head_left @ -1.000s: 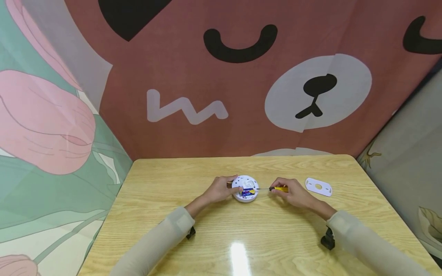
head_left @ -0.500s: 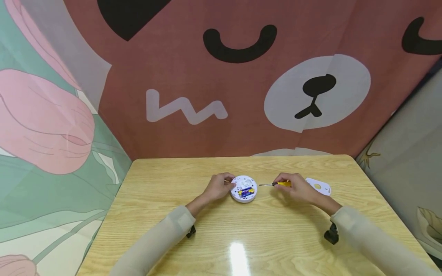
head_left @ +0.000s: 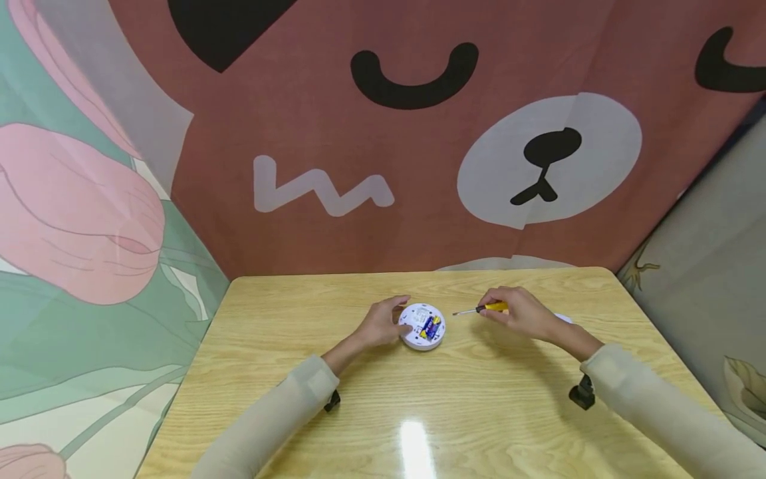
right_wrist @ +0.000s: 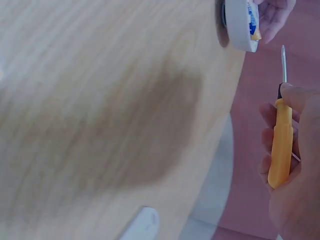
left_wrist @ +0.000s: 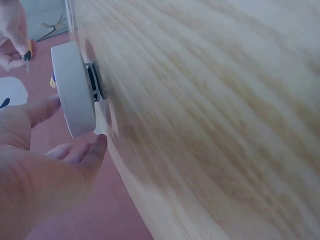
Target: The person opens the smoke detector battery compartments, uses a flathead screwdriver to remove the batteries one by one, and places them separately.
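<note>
A round white smoke detector (head_left: 421, 339) rests on the table, its back face up, with blue and yellow batteries (head_left: 429, 327) in its compartment. From the left wrist view, its vented centre (left_wrist: 94, 82) faces the table. My left hand (head_left: 378, 324) is at its left edge: the thumb touches the back face near the rim while the other fingers spread loosely around the far side. To the right, my right hand (head_left: 519, 313) holds a screwdriver (right_wrist: 282, 145) by its yellow handle. Its metal tip (head_left: 457, 313) points left towards the detector, raised and apart from it.
A white mounting plate (right_wrist: 143, 224) lies on the wooden table (head_left: 455, 412) to the right, mostly hidden behind my right wrist in the head view. A printed cloth (head_left: 323, 233) hangs along the table's back edge.
The screwdriver has withdrawn from the detector, right and upward with my right hand. The detector has turned, bringing its batteries to the right side. My left fingers have spread.
</note>
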Available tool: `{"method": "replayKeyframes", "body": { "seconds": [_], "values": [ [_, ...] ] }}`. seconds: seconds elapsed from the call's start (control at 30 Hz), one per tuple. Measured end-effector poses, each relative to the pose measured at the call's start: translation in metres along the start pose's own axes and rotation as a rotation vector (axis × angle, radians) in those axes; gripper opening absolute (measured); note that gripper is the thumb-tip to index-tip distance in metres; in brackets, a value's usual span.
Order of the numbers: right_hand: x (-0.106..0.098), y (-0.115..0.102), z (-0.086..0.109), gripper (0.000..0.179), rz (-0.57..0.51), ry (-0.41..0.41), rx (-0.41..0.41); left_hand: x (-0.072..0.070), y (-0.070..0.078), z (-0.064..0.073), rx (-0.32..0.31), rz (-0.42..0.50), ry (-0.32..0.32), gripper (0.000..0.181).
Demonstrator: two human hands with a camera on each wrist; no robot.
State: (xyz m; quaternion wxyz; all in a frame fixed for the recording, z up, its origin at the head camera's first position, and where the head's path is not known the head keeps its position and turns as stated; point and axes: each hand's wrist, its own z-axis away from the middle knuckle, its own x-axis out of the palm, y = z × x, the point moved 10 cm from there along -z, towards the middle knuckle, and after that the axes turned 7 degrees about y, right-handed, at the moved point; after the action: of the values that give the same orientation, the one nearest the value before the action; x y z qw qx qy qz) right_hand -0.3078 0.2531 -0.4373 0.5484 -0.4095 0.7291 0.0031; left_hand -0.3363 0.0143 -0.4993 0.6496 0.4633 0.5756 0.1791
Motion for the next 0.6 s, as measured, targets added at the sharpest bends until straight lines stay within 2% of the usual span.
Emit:
{"method": "replayKeyframes", "body": {
  "seconds": [0.07, 0.27, 0.47, 0.6],
  "values": [
    [-0.006, -0.005, -0.004, 0.013, 0.046, 0.009, -0.02, 0.001, 0.0, 0.0, -0.008, -0.014, -0.014, 0.076],
    [-0.021, -0.017, -0.015, 0.015, 0.173, 0.03, -0.082, 0.006, 0.005, -0.002, 0.03, -0.053, -0.03, 0.084],
    [-0.024, -0.028, -0.022, 0.014, 0.265, 0.016, -0.162, 0.013, 0.003, -0.001, 0.018, -0.054, -0.065, 0.087],
    [-0.024, -0.035, -0.027, 0.012, 0.281, 0.008, -0.194, 0.014, 0.002, -0.001, 0.031, -0.069, -0.051, 0.085]
  ]
}}
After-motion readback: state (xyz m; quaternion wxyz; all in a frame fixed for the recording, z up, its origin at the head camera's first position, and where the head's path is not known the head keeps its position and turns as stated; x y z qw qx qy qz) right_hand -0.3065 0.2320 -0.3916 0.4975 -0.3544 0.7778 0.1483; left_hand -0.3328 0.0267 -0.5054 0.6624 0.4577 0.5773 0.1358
